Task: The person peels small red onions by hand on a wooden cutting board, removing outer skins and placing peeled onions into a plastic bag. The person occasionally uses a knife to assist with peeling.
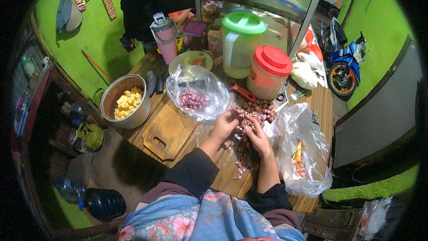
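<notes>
Over a wooden table (230,174), my left hand (225,125) and my right hand (258,136) meet at the fingertips around a small thing, probably a shallot, mostly hidden by the fingers. Unpeeled shallots (264,108) lie heaped just beyond them, with papery skins (245,164) scattered below and between the wrists. To the left of my hands, a clear plastic bag (214,90) stands open with peeled shallots (192,101) inside. A red-handled peeler or knife (242,91) rests behind the heap, beside a red-lidded tub (269,73).
A wooden cutting board (170,127) and a metal pot (133,120) with yellow cubes are at left. Behind stand a green-lidded pitcher (240,50) and a pink tumbler (166,43). Another plastic bag (304,160) lies right, near scissors (282,92) and a spoon (292,97). A person in black stands across.
</notes>
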`<control>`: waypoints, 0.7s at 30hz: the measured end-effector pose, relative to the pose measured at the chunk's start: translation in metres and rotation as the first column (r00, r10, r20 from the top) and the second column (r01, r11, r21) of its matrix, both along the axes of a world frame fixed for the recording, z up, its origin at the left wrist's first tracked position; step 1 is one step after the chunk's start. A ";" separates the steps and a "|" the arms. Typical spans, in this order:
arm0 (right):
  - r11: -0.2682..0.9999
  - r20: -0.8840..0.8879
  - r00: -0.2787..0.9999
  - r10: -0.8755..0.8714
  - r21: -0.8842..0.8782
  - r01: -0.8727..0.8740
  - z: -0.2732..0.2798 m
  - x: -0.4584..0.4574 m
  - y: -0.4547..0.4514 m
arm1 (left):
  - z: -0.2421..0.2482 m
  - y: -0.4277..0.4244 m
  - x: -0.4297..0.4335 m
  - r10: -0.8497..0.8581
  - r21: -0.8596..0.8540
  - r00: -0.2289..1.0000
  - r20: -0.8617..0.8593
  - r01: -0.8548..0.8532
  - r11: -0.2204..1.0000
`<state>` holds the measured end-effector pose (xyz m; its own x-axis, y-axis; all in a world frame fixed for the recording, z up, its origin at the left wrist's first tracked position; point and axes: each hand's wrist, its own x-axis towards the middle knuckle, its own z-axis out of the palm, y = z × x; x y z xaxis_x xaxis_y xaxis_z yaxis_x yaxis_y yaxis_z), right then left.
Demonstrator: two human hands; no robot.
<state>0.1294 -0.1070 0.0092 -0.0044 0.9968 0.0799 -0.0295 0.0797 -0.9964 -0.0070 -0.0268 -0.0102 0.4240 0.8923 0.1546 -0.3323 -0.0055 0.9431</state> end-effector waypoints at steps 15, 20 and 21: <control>0.991 0.143 0.984 -0.111 0.096 0.098 -0.014 0.002 0.007 | 0.004 0.000 0.005 -0.013 -0.005 0.995 0.102 0.013 1.000; 0.995 0.009 0.996 -0.094 0.034 0.094 -0.011 -0.003 0.003 | 0.009 -0.004 0.005 0.006 -0.002 0.997 0.073 -0.006 1.000; 0.996 -0.045 0.995 -0.087 -0.028 0.086 -0.009 -0.004 0.001 | 0.009 -0.005 0.005 0.011 -0.009 0.998 0.068 -0.010 1.000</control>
